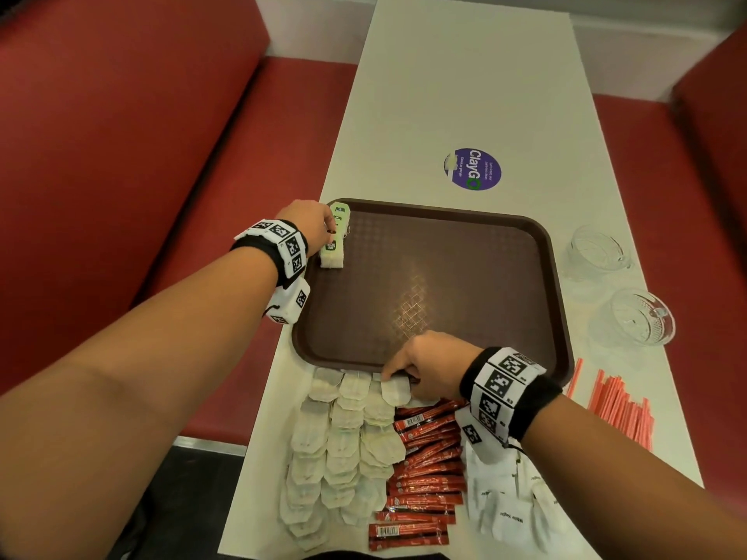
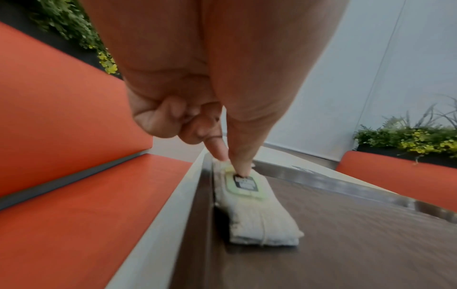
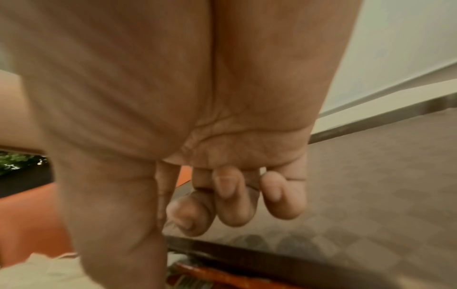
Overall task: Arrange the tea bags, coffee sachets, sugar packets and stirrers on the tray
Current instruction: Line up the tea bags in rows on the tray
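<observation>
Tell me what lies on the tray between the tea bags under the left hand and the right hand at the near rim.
Nothing: in the head view, only bare brown tray floor runs from the tea bag stack under the left hand to the right hand.

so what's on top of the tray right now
Only a small stack of tea bags at the far left corner of the tray, held by the left hand. The right hand covers part of the near rim.
</observation>
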